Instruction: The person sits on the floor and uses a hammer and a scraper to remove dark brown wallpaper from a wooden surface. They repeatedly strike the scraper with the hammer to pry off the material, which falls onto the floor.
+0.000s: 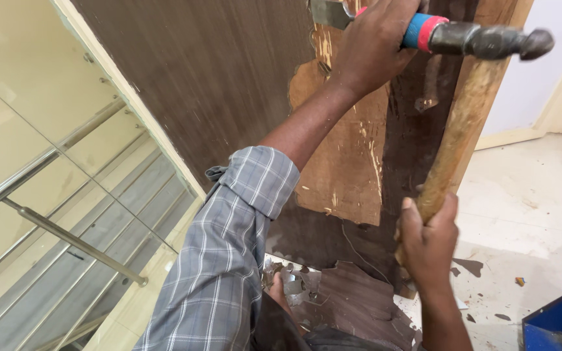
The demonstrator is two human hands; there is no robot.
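**A worker's checked shirt sleeve and bare forearms**

The person wears a grey-blue shirt with a fine checked pattern of pale and darker lines crossing in squares. The left sleeve (pixel 226 260) is rolled up into a thick cuff just above the elbow, with a small fold of fabric sticking out at the edge. Below the cuff, the forearm is bare down to the left hand (pixel 372 45). The right hand (pixel 427 231) and its forearm are bare too, with no sleeve showing. Neither hand wears a glove, and no watch or ring shows.
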